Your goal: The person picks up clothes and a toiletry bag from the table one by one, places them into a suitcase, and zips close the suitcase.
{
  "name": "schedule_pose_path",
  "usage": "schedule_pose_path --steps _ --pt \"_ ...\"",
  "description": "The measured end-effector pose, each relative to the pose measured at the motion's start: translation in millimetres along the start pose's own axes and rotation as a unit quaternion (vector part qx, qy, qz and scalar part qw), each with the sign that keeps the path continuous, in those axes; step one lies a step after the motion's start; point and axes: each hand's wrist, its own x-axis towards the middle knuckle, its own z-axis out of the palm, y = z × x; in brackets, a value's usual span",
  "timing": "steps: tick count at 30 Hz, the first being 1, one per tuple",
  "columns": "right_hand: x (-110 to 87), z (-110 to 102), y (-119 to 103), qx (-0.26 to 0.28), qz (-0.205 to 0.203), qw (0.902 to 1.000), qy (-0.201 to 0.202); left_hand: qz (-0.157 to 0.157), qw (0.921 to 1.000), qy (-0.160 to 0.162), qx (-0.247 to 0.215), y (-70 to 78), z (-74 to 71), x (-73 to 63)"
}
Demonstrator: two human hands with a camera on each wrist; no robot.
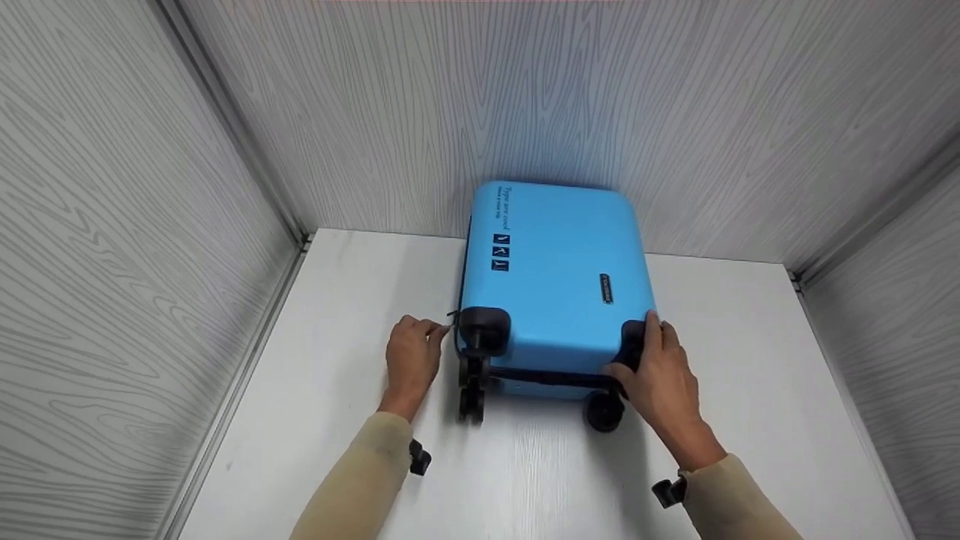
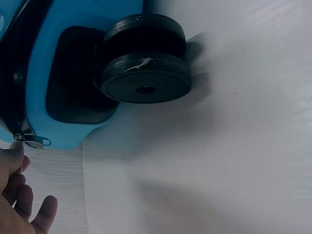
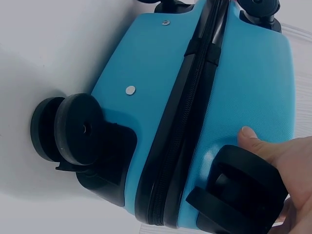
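A light blue hard-shell suitcase (image 1: 559, 262) lies flat, its wheeled end toward me. At its left near corner my left hand (image 1: 412, 356) pinches a small zipper pull (image 2: 36, 141) between thumb and finger; the other fingers curl loosely in the left wrist view. My right hand (image 1: 664, 379) grips the right near corner, thumb on the wheeled end and fingers along the side, around the black caster mount (image 3: 239, 195). A black zipper (image 3: 183, 122) runs along the wheeled end between the two shells and looks closed there.
The suitcase rests on a white tabletop (image 1: 360, 277), close to the wood-grain back panel (image 1: 390, 112). Similar panels stand at the left (image 1: 97, 262) and right (image 1: 892, 300). Black caster wheels (image 1: 604, 411) stick out toward me.
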Motion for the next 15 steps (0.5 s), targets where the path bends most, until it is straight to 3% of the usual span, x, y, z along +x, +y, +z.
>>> schedule_pose_path --steps 7,15 --pt "0.5 3.7 0.3 0.006 -0.008 0.9999 0.005 -0.048 0.9985 -0.021 -0.015 2.0 4.4 9.2" --pt "1.0 7.9 5.0 0.023 -0.007 0.9997 0.005 -0.079 0.9949 -0.044 -0.044 4.7 11.6 7.2"
